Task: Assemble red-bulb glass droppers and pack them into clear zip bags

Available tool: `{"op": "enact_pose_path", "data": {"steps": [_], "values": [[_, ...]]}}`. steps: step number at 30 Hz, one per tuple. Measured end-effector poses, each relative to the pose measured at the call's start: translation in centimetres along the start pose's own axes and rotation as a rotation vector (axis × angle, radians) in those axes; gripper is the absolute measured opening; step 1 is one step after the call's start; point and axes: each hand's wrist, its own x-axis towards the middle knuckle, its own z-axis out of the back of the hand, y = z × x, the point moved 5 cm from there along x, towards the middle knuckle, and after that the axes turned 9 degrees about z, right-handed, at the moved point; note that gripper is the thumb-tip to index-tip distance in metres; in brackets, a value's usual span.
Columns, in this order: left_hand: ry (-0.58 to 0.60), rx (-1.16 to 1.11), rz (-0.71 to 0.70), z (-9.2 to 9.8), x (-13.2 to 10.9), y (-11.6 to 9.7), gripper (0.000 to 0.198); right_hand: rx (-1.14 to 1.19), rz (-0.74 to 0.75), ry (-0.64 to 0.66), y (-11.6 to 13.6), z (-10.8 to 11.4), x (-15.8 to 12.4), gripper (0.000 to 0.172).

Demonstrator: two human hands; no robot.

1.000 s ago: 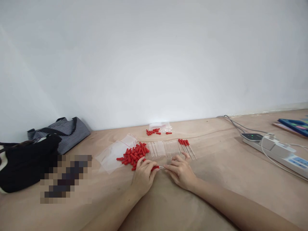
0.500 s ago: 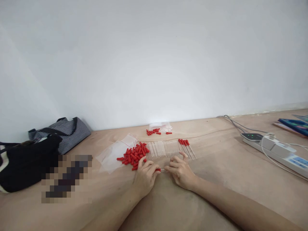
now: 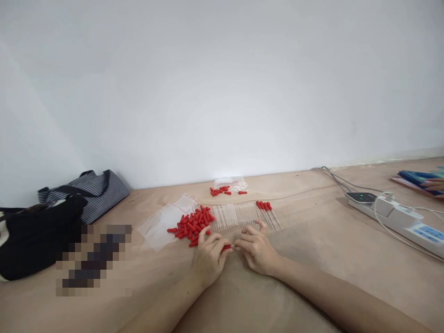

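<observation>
My left hand (image 3: pixel 211 257) pinches a red rubber bulb (image 3: pixel 226 247) at the table's middle. Facing it, my right hand (image 3: pixel 255 250) is closed on a thin clear dropper tube (image 3: pixel 232 247), whose end meets the bulb; most of the tube is hidden by my fingers. A pile of red bulbs (image 3: pixel 190 224) lies just beyond my left hand. Past both hands stretches a row of clear dropper tubes (image 3: pixel 229 217). At the row's right end lie several droppers with red bulbs on top (image 3: pixel 268 214).
Clear plastic bags (image 3: pixel 157 226) lie left of the pile. Farther back are another small bag (image 3: pixel 231 182) and a few red bulbs (image 3: pixel 218 190). Bags (image 3: pixel 100 192) stand at left; a power strip (image 3: pixel 398 217) with cables lies right. Another person's hand (image 3: pixel 435 184) shows at the right edge.
My right hand has moved slightly left, closer to my left hand, and less of the tube shows between them. Another person's hand has appeared at the far right.
</observation>
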Motion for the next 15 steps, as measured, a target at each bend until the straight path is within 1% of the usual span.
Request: {"op": "enact_pose_path", "data": {"steps": [4, 8, 12, 15], "values": [[-0.005, 0.001, -0.018, 0.2, 0.1, 0.2, 0.012, -0.05, -0.002, 0.02, -0.4, 0.0, -0.1, 0.014], [-0.003, 0.023, 0.004, 0.7, 0.3, 0.6, 0.01, -0.102, -0.006, 0.015, -0.7, 0.3, -0.4, 0.015], [-0.069, 0.006, 0.017, 1.2, 0.4, 0.2, 0.012, -0.062, -0.02, -0.009, -0.7, 0.4, -0.6, 0.017], [-0.103, -0.015, 0.006, 1.3, 0.3, -0.1, 0.013, -0.012, -0.019, -0.005, -0.7, 0.2, -0.7, 0.019]]}}
